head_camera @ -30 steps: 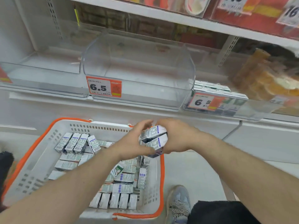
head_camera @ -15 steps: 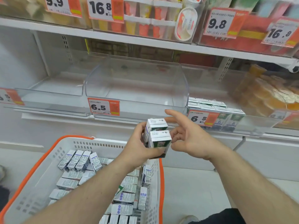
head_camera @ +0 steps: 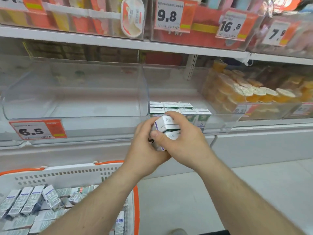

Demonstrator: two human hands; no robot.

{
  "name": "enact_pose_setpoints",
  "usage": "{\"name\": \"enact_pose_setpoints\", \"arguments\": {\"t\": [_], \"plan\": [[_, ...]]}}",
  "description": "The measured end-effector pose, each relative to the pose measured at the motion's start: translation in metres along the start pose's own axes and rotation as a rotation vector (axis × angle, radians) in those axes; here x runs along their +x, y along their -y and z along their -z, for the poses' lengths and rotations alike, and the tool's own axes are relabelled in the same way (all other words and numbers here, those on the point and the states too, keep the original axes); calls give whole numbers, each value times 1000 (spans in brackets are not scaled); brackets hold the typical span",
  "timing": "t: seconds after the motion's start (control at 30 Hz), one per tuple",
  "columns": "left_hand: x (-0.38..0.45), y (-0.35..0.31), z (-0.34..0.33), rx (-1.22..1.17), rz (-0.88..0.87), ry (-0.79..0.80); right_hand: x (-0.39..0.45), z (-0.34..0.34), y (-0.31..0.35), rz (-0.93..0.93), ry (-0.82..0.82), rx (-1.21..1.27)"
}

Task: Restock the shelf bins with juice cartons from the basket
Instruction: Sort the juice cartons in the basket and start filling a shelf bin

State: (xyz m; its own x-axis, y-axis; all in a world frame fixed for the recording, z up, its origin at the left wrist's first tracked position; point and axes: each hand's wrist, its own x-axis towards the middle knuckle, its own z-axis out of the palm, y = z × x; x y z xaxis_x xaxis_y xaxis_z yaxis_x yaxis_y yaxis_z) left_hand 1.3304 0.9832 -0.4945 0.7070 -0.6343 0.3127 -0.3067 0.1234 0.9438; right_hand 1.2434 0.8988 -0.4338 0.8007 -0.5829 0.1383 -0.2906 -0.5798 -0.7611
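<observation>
Both hands clamped on a small stack of cartons, just short of the bin.

Nearest you, lower left of the frame, the basket (head_camera: 71, 173) holds the loose stock. At centre, your left hand (head_camera: 144, 146) and right hand (head_camera: 184, 141) wrap the held cartons (head_camera: 166, 127) together; if either grip loosens during the handover, the stack may split and drop to the floor. Beyond, right of centre, the part-filled bin (head_camera: 220, 122) has a raised front lip; a low approach could catch it and topple the shelved cartons (head_camera: 171, 107).
</observation>
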Motion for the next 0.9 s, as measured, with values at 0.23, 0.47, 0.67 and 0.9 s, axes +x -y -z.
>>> {"name": "enact_pose_setpoints", "arguments": {"t": [0.23,0.47,0.67,0.9], "plan": [[41,-31,-21,356,-246,11,28,53,-9,19,-285,422],[65,-4,-16,1268,-139,110,120,115,-39,-49,-619,-35],[61,5,-18,1290,-148,130,153,115,-78,-232,-227,-554],[64,9,-20,1276,-139,90,151,107,-72,-418,211,-648]]}}
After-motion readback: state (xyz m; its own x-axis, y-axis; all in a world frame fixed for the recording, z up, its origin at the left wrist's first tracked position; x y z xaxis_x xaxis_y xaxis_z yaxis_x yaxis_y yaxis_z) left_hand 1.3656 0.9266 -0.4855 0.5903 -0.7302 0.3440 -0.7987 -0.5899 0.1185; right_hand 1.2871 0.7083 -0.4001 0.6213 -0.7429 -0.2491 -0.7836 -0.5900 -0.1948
